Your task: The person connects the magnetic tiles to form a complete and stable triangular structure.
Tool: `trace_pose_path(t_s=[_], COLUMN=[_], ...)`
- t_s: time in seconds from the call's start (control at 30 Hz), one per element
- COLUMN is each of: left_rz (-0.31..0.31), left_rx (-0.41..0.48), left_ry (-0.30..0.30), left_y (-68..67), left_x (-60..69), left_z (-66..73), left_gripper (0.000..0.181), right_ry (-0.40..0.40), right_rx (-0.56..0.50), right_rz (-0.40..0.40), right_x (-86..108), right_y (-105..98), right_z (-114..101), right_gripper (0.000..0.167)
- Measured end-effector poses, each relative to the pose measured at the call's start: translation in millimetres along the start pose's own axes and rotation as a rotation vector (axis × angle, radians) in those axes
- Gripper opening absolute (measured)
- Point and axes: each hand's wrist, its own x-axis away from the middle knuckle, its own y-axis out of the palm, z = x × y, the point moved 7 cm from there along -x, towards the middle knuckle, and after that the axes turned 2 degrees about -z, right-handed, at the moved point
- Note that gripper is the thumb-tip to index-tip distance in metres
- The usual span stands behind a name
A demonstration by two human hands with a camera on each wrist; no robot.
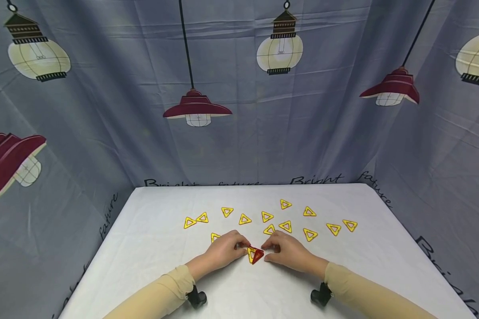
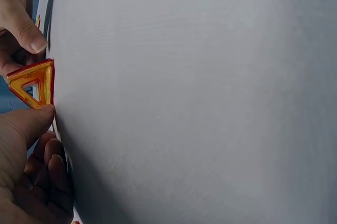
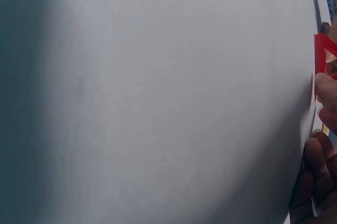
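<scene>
Above the white table, a yellow triangle tile [image 1: 251,254] and a red triangle tile [image 1: 257,255] meet edge to edge between the hands. My left hand [image 1: 226,249] pinches the yellow tile from the left, its thumb at one corner. In the left wrist view the pair looks like one orange triangle [image 2: 45,84] with red edges. My right hand [image 1: 289,251] is beside the red tile, thumb and forefinger spread near its corner. The right wrist view shows the thumb overlapping the red tile [image 3: 320,53]; whether it touches is unclear.
Several hollow yellow triangle tiles [image 1: 310,234] lie scattered across the back half of the white table [image 1: 159,248]. One more tile [image 1: 214,237] sits just behind the left hand. A grey curtain [image 1: 231,150] with printed lamps surrounds the table's back and sides.
</scene>
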Motion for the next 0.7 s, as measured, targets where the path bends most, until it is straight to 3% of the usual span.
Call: trace_pose_path(t_s=[0.33, 0.7], left_rz=[0.007, 0.002], left_rx=[0.015, 0.016], left_ry=[-0.015, -0.002], left_y=[2.2, 0.7], left_x=[-0.3, 1.5], left_z=[-1.9, -1.4], left_gripper=[0.012, 0.016], right_ry=[0.042, -0.001], right_rx=[0.037, 0.106], right_rz=[0.054, 0.078], right_x=[-3.1, -3.3], right_y=[4.2, 2.9], right_z=[-2.2, -7.7], right_gripper=[0.012, 0.014])
